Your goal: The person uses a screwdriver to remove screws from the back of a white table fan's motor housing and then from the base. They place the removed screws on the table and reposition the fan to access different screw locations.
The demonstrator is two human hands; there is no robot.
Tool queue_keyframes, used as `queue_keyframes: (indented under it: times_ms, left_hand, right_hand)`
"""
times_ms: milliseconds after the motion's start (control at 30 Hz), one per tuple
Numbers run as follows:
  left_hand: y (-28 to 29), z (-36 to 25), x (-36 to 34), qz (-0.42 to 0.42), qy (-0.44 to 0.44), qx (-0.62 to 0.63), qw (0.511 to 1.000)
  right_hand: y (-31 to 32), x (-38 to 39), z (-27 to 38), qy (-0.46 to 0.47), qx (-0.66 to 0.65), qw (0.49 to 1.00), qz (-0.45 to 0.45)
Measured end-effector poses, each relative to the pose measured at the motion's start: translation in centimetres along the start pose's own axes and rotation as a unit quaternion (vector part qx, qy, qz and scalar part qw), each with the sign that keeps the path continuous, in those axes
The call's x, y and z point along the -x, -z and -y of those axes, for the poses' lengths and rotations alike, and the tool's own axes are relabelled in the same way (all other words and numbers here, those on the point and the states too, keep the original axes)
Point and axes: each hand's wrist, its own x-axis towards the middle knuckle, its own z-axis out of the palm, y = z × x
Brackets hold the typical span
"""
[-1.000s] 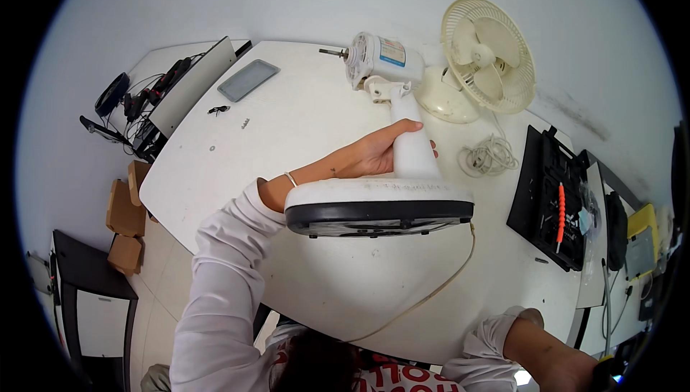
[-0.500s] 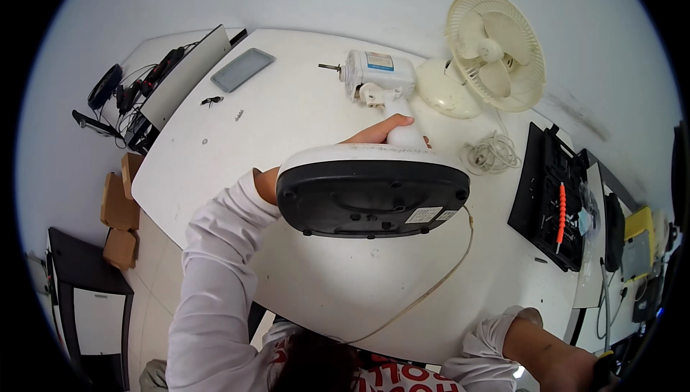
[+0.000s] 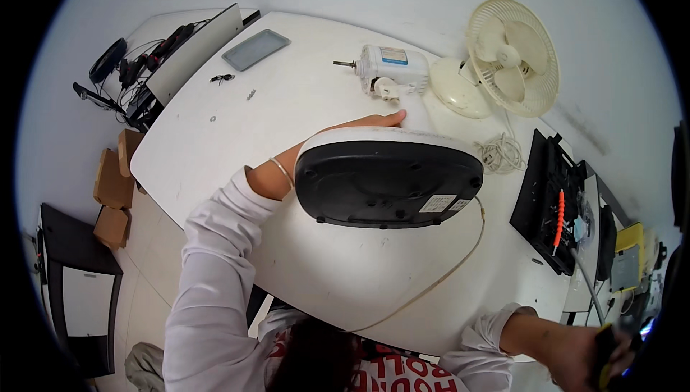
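A white electric fan body without blades or grille lies tipped on the table, its black underside facing me. Behind the base, my left hand is wrapped round the white neck, its thumb showing; the other fingers are hidden. At the far end of the neck is the white motor housing with a bare metal shaft. A thin cord runs from the base to the table's near edge. At the lower right my right hand, slightly blurred, grips a screwdriver with a yellow-and-black handle and long metal shank, pointing away from me.
A cream fan stands at the back right, its coiled cord beside it. An opened black tool case holds an orange flexible rod. A grey tray, a short black cable and small metal parts lie at the left.
My view has shifted a little. The fan base sits slightly less tilted toward me, and my left hand stays on its neck. The screwdriver in my right hand has swung, its shank leaning further left.
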Motion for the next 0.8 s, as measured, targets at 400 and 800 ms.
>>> queue_keyframes:
  times_ms: [400, 800]
  left_hand:
    - [10.7, -2.1, -6.0, -0.019, -0.162, 0.039, 0.986]
    - [9.3, -1.4, -6.3, 0.077, -0.141, 0.018, 0.987]
  right_hand:
    - [-9.8, 4.2, -7.0, -0.369, -0.063, 0.905, 0.201]
    - [-20.7, 14.6, -19.7, -0.640, -0.318, 0.661, 0.230]
